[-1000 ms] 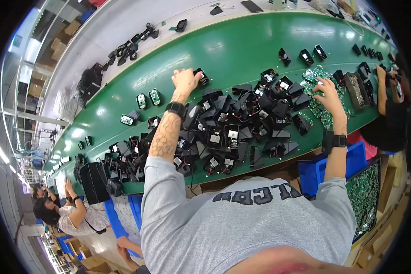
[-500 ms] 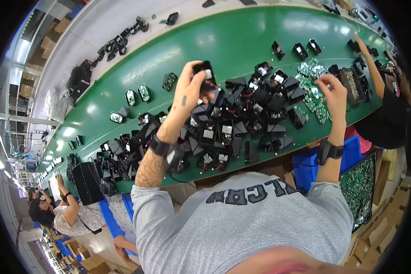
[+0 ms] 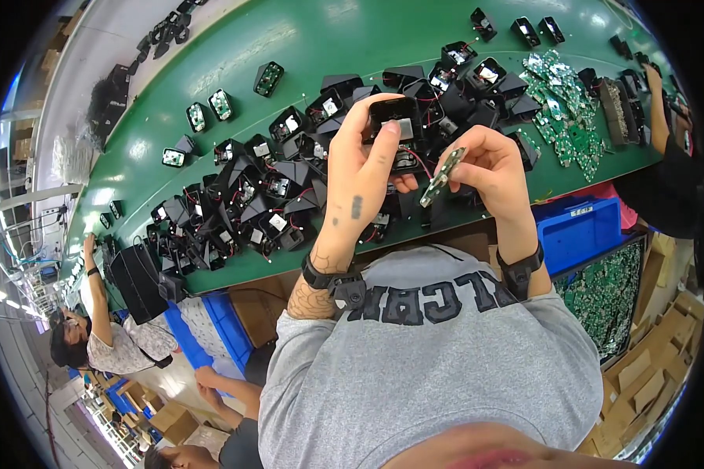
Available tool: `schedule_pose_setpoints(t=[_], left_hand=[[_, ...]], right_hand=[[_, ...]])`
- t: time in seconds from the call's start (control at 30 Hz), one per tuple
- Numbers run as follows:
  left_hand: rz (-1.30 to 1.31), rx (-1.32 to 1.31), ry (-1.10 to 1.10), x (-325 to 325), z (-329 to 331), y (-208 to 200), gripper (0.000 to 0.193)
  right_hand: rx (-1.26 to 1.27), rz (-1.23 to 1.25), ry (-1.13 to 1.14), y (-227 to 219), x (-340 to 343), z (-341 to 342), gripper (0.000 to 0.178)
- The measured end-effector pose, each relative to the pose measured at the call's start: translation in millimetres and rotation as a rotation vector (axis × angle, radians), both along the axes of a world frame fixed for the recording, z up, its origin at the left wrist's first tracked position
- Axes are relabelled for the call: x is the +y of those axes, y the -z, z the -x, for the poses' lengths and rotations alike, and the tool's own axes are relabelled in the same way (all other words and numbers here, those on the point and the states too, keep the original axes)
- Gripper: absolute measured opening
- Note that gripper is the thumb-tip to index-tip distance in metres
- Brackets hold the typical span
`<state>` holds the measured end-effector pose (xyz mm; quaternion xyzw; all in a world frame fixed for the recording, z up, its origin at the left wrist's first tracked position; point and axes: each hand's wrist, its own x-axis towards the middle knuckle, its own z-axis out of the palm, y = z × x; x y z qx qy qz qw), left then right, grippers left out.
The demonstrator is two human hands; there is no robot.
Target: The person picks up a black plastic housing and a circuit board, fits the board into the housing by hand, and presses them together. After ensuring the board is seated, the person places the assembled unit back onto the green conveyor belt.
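My left hand [image 3: 364, 160] is closed round a black plastic housing [image 3: 393, 111], its thumb laid across a silvery block inside. In my right hand [image 3: 489, 172] a small green circuit board [image 3: 443, 177] is pinched between thumb and fingers, tilted on edge. The board is close to the housing's right side, and a red wire shows between the two. Beneath and around both hands spreads a heap of similar black housings [image 3: 278, 187] with white connectors and red wires. To the right lies a pile of green circuit boards [image 3: 563, 109].
Several housings with boards inside, one a black housing [image 3: 268, 79], stand apart on the green table [image 3: 227, 47]. Blue bins [image 3: 579, 234] sit below the front edge, beside a tray of boards [image 3: 602, 297]. Co-workers are at the left [image 3: 125, 328] and far right.
My right hand has come left from the board pile with a circuit board in its fingers. My left hand, holding the housing, has moved nearer and right. The view has shifted.
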<state>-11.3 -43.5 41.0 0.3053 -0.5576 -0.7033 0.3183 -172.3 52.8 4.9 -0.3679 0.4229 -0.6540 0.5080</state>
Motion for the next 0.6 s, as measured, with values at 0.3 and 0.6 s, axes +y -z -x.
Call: schedule_pose_setpoints(t=[0.3, 0.6], left_hand=[[0.061, -0.025, -0.008, 4, 2, 9, 0.026], [-0.048, -0.025, 0.022, 4, 2, 12, 0.027]], right_hand=[[0.006, -0.009, 0.015, 0, 3, 0, 0.016], [-0.074, -0.001, -0.016, 15, 3, 3, 0.021]])
